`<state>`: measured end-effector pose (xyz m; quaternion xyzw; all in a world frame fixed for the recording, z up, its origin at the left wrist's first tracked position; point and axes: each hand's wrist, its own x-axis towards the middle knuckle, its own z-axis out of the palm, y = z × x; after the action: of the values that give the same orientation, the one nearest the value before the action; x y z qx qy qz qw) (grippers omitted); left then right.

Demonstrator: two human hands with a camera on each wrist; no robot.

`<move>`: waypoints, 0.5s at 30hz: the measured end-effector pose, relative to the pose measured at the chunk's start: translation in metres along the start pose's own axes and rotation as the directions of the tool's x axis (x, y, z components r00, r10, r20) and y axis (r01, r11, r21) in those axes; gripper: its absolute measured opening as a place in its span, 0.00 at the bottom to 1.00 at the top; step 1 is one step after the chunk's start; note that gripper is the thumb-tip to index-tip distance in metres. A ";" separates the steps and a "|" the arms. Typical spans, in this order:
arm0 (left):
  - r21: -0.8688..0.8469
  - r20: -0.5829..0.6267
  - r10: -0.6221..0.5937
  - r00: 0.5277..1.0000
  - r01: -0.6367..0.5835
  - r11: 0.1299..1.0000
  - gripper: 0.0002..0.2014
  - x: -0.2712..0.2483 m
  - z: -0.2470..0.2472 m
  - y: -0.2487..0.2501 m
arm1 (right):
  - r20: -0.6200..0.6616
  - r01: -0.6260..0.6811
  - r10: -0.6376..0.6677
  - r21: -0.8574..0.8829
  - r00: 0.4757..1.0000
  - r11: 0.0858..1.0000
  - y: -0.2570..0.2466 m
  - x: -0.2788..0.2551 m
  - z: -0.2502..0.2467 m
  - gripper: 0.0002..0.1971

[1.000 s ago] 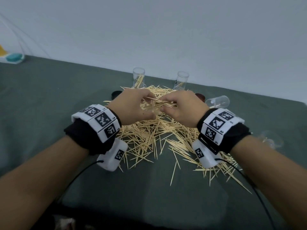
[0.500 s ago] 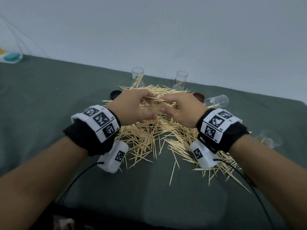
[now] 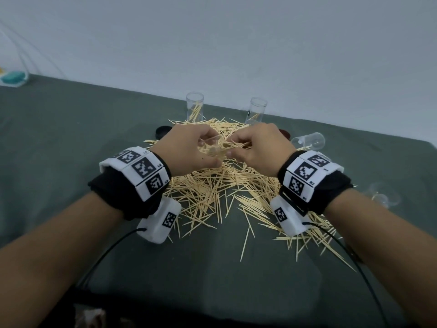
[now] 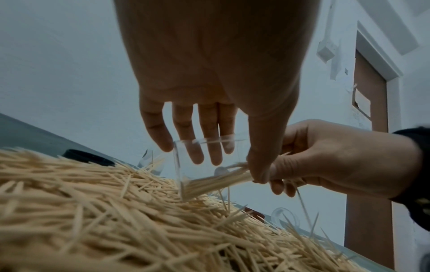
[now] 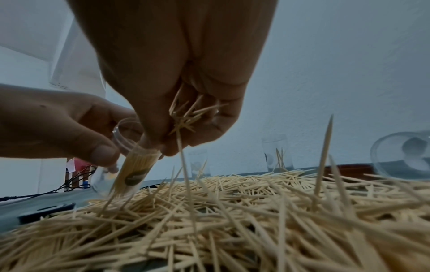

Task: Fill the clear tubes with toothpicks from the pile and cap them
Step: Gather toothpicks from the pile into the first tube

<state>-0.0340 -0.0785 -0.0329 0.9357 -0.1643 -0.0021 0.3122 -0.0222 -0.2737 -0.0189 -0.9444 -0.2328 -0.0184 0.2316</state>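
Note:
My left hand (image 3: 205, 150) grips a clear tube (image 3: 209, 144) tilted on its side just above the toothpick pile (image 3: 212, 185). In the left wrist view the fingers and thumb of the left hand (image 4: 228, 158) wrap the tube (image 4: 186, 165), whose open mouth faces right. My right hand (image 3: 233, 147) pinches a bundle of toothpicks (image 4: 216, 182) whose tips reach the tube's bottom. The right wrist view shows the right hand (image 5: 172, 139) with loose ends sticking out of its fist and the bundle inside the tube (image 5: 130, 174).
Two clear tubes stand upright behind the pile, one (image 3: 194, 106) with a few toothpicks, the other (image 3: 256, 112). One tube (image 3: 309, 142) lies on its side at right, another (image 3: 383, 197) further right. A black cap (image 3: 162, 131) and a dark red cap (image 3: 285, 133) flank the pile.
Both hands stay together over the pile's far side. The bundle in my right hand has slid a little further left into the tube.

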 end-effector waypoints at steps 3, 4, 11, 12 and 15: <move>-0.004 0.003 -0.001 1.000 0.001 1.000 0.26 0.000 -0.001 0.001 | -0.023 0.005 -0.005 0.010 1.000 1.000 0.000 -0.001 0.001 0.08; -0.005 0.003 -0.004 1.000 0.004 1.000 0.26 0.000 -0.001 0.001 | -0.034 0.002 -0.001 0.014 0.999 1.000 0.000 -0.001 0.001 0.09; -0.009 0.005 -0.019 1.000 0.019 1.000 0.27 0.001 0.000 0.000 | -0.068 -0.041 0.043 0.030 0.997 0.999 -0.002 0.002 0.001 0.07; -0.012 0.006 -0.018 1.000 0.018 1.000 0.26 0.000 0.000 0.001 | -0.070 -0.030 0.031 0.014 0.997 0.999 -0.002 0.001 0.001 0.08; -0.010 -0.003 -0.015 1.000 0.015 1.000 0.25 0.000 0.001 0.003 | -0.059 -0.017 0.018 0.009 0.998 1.000 -0.002 0.001 0.000 0.12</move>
<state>-0.0350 -0.0810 -0.0321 0.9353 -0.1568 -0.0039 0.3173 -0.0222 -0.2714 -0.0181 -0.9444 -0.2176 -0.0435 0.2425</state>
